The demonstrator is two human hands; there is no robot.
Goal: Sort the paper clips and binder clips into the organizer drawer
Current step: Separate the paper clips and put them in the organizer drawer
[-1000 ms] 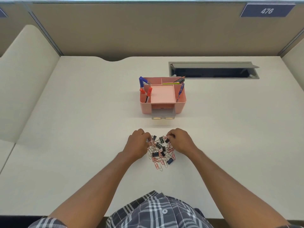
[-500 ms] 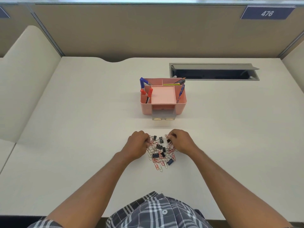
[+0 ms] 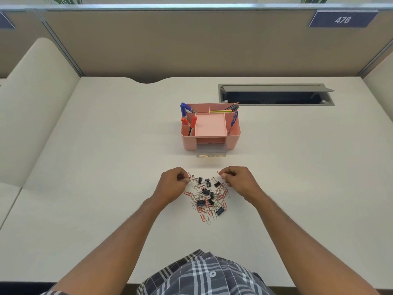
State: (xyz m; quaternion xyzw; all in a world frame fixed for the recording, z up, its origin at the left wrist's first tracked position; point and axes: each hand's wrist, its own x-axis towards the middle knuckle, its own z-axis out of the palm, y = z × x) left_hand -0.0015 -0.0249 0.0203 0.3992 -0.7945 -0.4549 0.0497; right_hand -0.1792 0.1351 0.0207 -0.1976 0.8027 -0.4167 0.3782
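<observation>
A plaid shirt fills the bottom edge, and both bare forearms reach forward over the white desk. Between the hands lies the pile of paper clips, red and silver, mixed with small black binder clips; the heap spreads toward the person and stays well clear of the desk's near edge. The left hand is curled at the pile's far left corner, fingertips pinched on a red paper clip. The right hand is curled at the far right corner, likewise pinching a red clip at its fingertips. Beyond them a strip of bare desk separates the pile from the pink organizer, whose clear drawer is pulled out toward the person. Pens and markers stand in its side compartments. Wide open desk lies to either side. Farther right, a grey cable hatch sits open in the desktop, near the beige partition.
</observation>
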